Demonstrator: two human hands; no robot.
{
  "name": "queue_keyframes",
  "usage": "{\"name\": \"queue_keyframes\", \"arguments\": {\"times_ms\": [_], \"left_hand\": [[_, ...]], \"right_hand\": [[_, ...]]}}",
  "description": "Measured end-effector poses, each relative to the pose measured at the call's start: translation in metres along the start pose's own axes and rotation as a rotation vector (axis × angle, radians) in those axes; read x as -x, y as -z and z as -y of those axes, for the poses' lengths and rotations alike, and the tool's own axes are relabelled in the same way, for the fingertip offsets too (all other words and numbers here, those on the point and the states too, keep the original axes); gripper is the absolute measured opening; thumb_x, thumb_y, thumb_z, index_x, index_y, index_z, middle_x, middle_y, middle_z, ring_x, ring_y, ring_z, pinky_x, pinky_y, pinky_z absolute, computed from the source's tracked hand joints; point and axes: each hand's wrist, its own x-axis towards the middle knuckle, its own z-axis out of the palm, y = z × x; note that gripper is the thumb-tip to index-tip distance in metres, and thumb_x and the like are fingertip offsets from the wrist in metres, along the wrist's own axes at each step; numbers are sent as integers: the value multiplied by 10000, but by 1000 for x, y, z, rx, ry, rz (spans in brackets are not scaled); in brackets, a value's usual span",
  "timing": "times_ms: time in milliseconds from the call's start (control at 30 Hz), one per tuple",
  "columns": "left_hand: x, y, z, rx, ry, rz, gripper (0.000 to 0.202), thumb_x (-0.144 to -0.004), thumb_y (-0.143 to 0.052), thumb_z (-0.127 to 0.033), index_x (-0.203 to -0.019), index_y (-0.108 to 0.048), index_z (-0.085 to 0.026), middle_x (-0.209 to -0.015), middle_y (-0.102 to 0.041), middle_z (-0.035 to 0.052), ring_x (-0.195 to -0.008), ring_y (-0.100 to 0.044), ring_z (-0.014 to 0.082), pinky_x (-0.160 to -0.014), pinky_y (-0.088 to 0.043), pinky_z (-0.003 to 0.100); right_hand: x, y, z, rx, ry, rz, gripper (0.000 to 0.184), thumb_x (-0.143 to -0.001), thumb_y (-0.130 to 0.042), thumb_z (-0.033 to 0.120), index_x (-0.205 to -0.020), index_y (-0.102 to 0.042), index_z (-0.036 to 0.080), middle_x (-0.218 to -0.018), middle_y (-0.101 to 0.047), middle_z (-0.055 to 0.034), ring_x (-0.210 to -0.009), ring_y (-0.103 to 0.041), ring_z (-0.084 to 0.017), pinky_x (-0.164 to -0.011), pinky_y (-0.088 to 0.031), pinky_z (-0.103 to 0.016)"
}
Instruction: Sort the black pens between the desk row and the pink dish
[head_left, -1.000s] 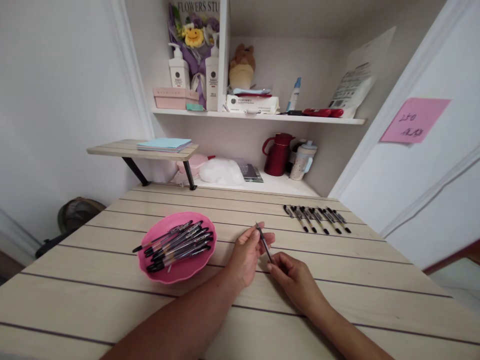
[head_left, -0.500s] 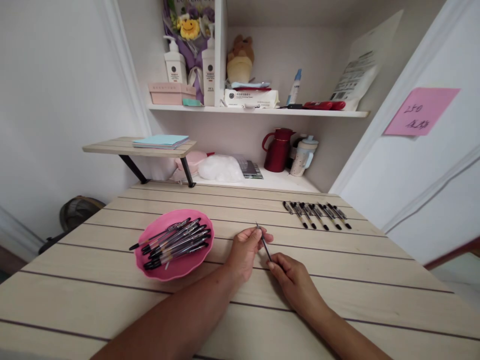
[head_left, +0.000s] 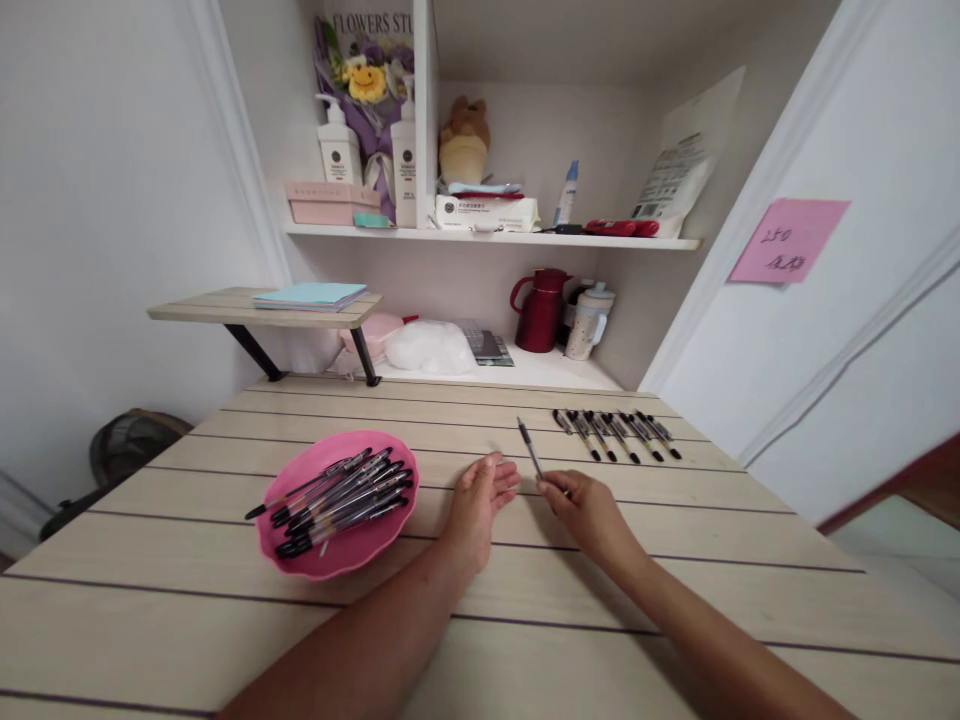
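Between the thumb and fingers of my right hand [head_left: 583,508], a slim pen [head_left: 529,446] is pinched near its lower end, its dark other end tilted up and away from me. My left hand [head_left: 478,500] is just left of it, fingers stretched out and holding nothing. A pink scalloped bowl [head_left: 337,572] on the left holds several clear pens [head_left: 349,497] with black caps and ends, one sticking out over the rim. Beyond my right hand, several similar pens [head_left: 616,435] lie side by side in a slanted row on the table.
The slatted wooden table [head_left: 420,640] carries a small raised shelf [head_left: 202,308] with blue paper [head_left: 310,296] at the back left. Behind stand a red jug [head_left: 540,312], a pale tumbler [head_left: 589,322] and a white plastic bag [head_left: 429,347]. A loaded white shelf [head_left: 637,242] runs above.
My left hand has let go of the pen and its fingers have opened. My right hand has raised the pen toward the row, and the camera view has shifted slightly.
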Motion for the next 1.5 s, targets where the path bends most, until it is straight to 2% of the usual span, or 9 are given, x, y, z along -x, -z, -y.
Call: {"name": "queue_keyframes", "arguments": {"times_ms": [133,267,500,700,967,1167,1500], "left_hand": [[0,0,1,-73,-4,11,382,-682,-640,-418,-915,-634,-116,-884,-659,145,-809,-616,211,-815,-413,363],[0,-1,2,-104,-12,13,361,-678,-641,-415,-879,-638,-116,-831,-659,128,-752,-608,192,-787,-416,353],[-1,-1,5,-156,-16,21,352,-703,-614,-410,-904,-623,-121,-806,-651,115,-728,-599,181,-742,-429,332],[-3,0,7,-186,-15,24,364,-695,-615,-425,-894,-619,-119,-799,-647,110,-714,-592,168,-732,-434,317],[-3,-1,7,-207,-7,30,461,-649,-635,-470,-933,-605,-109,-800,-642,102,-714,-590,164,-739,-436,320],[-2,-1,6,-217,-8,40,442,-665,-625,-452,-942,-597,-110,-810,-636,101,-718,-585,162,-742,-434,322],[0,-3,4,-220,-5,33,452,-661,-631,-444,-957,-596,-105,-810,-635,108,-726,-584,164,-740,-433,314]], "right_hand": [[-36,11,-23,385,-172,-30,261,-824,-413,310,-843,-643,186,-801,-664,-95,-768,-600,-211,-633,-381,-274],[-59,8,-39,540,-273,-16,229,-825,-444,269,-916,-619,153,-834,-667,-129,-823,-609,-222,-675,-388,-284],[-72,-2,-53,597,-267,14,238,-834,-408,215,-923,-602,110,-939,-634,-173,-871,-600,-246,-724,-397,-312],[-78,-3,-59,617,-264,30,256,-845,-379,216,-900,-603,105,-948,-618,-177,-868,-600,-247,-731,-400,-315],[-82,-5,-56,626,-272,27,271,-854,-382,258,-917,-606,118,-967,-608,-168,-875,-601,-235,-743,-404,-306],[-87,-8,-54,621,-312,11,327,-870,-332,256,-920,-617,104,-951,-621,-179,-873,-606,-231,-743,-409,-307],[-86,-8,-55,616,-334,4,326,-856,-348,239,-919,-630,90,-959,-624,-198,-865,-609,-248,-730,-421,-324]]}}
